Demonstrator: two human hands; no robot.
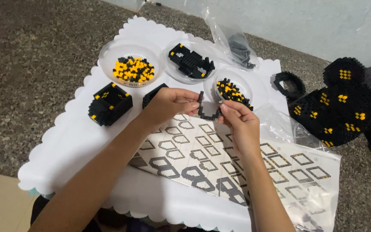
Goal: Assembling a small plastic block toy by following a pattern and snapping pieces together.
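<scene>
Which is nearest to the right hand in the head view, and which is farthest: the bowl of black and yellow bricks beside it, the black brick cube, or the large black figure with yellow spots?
1. Bowl of black and yellow bricks: just above the right hand.
2. Large black figure with yellow spots: off the mat, at the right.
3. Black brick cube: far left, beyond the left hand.

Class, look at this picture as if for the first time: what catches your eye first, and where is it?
First, the two hands at the centre: the left hand and right hand pinch a small black brick strip over a printed instruction sheet. Behind them, on the scalloped white mat, stand three clear bowls of black and yellow bricks. At the right edge lies a big black brick model with yellow patches.
</scene>
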